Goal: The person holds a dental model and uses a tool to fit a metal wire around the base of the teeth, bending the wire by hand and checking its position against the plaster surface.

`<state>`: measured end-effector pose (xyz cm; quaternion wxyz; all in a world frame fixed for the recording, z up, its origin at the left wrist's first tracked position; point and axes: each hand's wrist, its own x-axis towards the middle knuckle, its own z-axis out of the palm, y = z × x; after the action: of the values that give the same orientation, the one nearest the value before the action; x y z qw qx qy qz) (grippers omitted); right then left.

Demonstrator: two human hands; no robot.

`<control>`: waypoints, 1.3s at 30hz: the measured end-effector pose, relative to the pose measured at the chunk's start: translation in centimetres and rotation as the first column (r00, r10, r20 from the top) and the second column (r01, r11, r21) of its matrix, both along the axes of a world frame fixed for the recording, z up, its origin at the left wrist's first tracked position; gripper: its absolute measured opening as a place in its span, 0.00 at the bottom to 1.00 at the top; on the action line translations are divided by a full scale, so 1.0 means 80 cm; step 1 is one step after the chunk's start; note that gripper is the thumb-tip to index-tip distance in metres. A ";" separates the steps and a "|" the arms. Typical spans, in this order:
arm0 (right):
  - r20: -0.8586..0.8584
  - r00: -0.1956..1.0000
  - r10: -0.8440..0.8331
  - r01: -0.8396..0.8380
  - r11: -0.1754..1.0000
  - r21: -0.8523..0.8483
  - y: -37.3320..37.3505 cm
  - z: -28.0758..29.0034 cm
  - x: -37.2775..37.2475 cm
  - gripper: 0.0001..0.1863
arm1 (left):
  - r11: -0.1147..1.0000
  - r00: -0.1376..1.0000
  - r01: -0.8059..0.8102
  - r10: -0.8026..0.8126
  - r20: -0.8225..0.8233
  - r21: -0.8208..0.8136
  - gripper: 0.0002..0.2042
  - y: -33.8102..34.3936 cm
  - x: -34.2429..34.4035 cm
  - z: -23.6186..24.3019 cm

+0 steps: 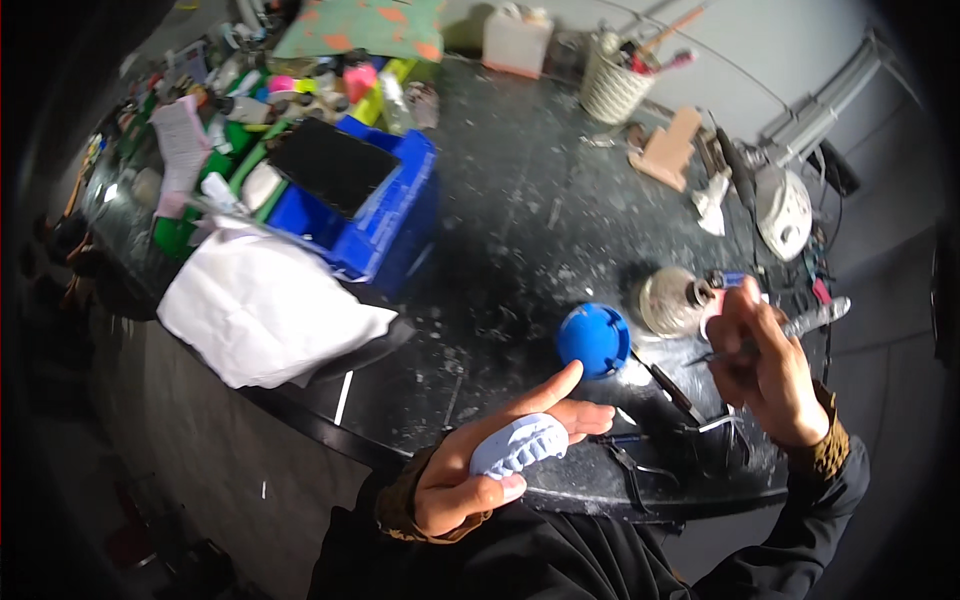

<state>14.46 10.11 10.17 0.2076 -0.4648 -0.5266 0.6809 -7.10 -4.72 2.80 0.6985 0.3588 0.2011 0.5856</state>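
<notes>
A pale blue dental cast (pixel 520 447) with a row of teeth along its edge rests in my left hand (pixel 478 462). My thumb and palm close round it, and it stands above the bench's near edge. My right hand (pixel 762 362) is raised over the bench at the right. Its fingers pinch a slim hand tool with a mottled grey handle (pixel 822 316) sticking out to the right; a thin dark tip shows to the left of the fingers. Between the hands lies a round blue plastic cup (pixel 594 341). A glass spirit burner (pixel 672 302) stands just left of my right hand.
Pliers (pixel 628 468) and a dark-handled knife (pixel 675 392) lie near the front edge of the black bench (pixel 500 220). A blue crate (pixel 400 205), white cloth (pixel 265 305) and jumbled bottles are at the left. Behind stand a white basket (pixel 615 88) and a white lamp base (pixel 785 215).
</notes>
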 end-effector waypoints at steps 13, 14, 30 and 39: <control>-0.651 0.736 -0.188 0.395 0.899 0.188 -0.093 -0.085 0.092 0.12 | 0.986 0.975 -0.074 0.040 -0.219 -0.152 0.30 0.034 0.087 0.006; -0.663 0.709 -0.240 0.436 0.888 0.144 -0.094 -0.080 0.078 0.11 | 0.994 0.965 -0.103 0.093 -0.246 -0.029 0.25 0.038 0.089 -0.005; -0.210 0.943 0.257 0.100 0.384 0.918 -0.083 -0.095 0.062 0.11 | 0.960 0.683 -0.054 0.236 -0.691 0.274 0.30 0.072 0.118 -0.014; -0.193 0.948 0.253 0.068 0.430 0.900 -0.080 -0.094 0.055 0.11 | 0.980 0.672 -0.037 0.169 -0.721 0.196 0.33 0.074 0.108 -0.014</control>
<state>18.88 3.73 2.63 0.4614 -0.1444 -0.7939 0.3687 1.56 1.23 1.67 0.4926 0.6080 0.4352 0.4454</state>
